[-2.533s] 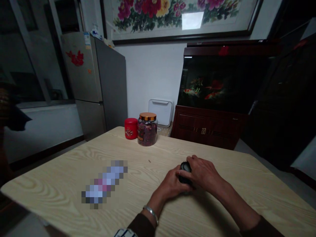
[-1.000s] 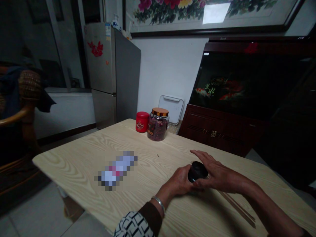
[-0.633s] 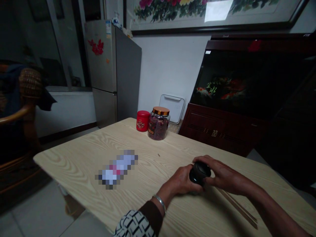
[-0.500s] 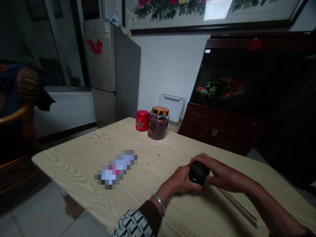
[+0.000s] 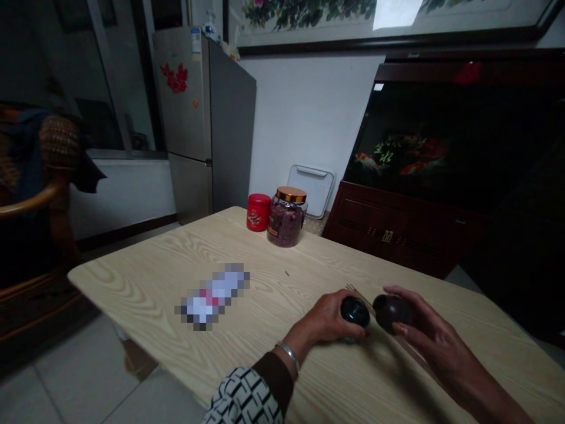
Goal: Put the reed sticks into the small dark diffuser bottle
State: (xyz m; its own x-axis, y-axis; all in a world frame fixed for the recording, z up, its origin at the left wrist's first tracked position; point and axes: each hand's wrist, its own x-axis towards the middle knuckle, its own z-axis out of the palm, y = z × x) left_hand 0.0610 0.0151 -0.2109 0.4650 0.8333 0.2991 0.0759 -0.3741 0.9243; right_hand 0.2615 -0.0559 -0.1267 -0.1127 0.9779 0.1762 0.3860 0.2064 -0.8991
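My left hand (image 5: 324,319) rests near the table with its fingers shut around a glossy black round piece (image 5: 355,312). My right hand (image 5: 430,330) holds a dark brown rounded piece (image 5: 391,312) in its fingertips, a small gap from the black one. The two look like parts of one small dark round container, though the picture does not settle this. Under and beyond the hands lie thin wooden chopsticks (image 5: 388,324). A pixelated, unreadable object (image 5: 212,297) lies on the table to the left of my hands.
The light wood-grain table (image 5: 132,277) holds a red tin (image 5: 258,212) and a copper-lidded glass jar of dried flowers (image 5: 286,221) at its far edge. Beyond stand a refrigerator (image 5: 207,118) and a fish tank (image 5: 441,135). A wooden chair (image 5: 39,200) stands at left.
The single dark round object held by both hands has come apart into two pieces, one in each hand. My right hand has drawn away to the right.
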